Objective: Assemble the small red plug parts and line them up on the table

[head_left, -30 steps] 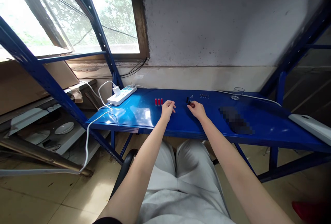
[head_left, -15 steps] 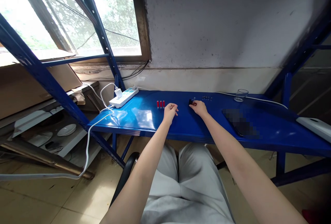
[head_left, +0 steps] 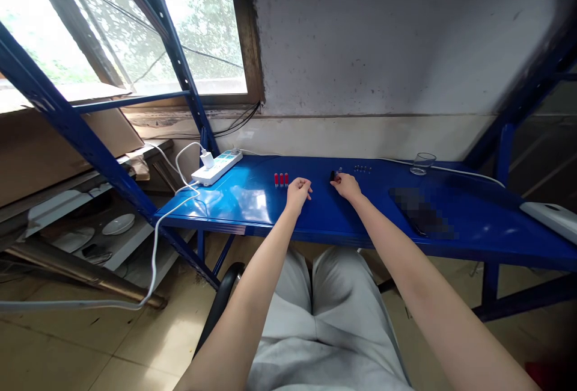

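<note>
The right hand (head_left: 347,186) touched a small, dark, stubby piece (head_left: 334,175) at its fingertips; whether it gripped was unclear. The left hand (head_left: 299,189) lay curled in, with red pieces (head_left: 280,179) just beside it.

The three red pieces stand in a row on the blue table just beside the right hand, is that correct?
Not quite. In the head view the three red pieces stand in a row on the blue table just beside the left hand, not the right hand, which is further right, by a small dark piece.
</note>
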`<state>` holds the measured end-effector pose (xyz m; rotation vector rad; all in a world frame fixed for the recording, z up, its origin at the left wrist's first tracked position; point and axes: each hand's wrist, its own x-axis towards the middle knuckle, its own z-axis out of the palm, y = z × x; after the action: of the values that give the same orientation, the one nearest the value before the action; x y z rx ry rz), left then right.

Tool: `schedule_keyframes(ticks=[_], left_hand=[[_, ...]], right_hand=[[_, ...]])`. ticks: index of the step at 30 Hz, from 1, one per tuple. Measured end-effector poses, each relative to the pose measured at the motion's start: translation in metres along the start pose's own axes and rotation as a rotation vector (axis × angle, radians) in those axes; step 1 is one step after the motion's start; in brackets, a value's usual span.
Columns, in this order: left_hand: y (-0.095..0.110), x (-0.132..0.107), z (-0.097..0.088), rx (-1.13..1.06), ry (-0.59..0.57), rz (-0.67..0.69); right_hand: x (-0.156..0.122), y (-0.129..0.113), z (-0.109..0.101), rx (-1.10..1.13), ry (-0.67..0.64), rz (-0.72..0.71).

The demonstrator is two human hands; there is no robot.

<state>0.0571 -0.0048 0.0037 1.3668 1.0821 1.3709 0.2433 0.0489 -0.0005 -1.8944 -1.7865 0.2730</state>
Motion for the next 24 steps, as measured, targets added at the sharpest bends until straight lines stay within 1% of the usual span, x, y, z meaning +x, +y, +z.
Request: schedule_keyframes(ticks=[3, 5, 11, 16, 24], left_hand=[[0.001, 0.000, 0.000, -0.002, -0.001, 0.000], [0.001, 0.000, 0.001, -0.002, -0.004, -0.002], [-0.002, 0.002, 0.000, 0.001, -0.011, -0.001], [0.001, 0.000, 0.000, 0.005, -0.015, 0.001], [0.000, 0.000, 0.000, 0.015, -0.013, 0.009]], right_hand=[[0.000, 0.003, -0.003, 0.005, -0.034, 0.047], [-0.001, 0.006, -0.006, 0.018, -0.034, 0.076], [-0.006, 0.011, -0.011, 0.043, 0.060, 0.102], [-0.008, 0.008, -0.011, 0.045, 0.079, 0.120], [-0.009, 0.005, -0.013, 0.051, 0.025, 0.138]])
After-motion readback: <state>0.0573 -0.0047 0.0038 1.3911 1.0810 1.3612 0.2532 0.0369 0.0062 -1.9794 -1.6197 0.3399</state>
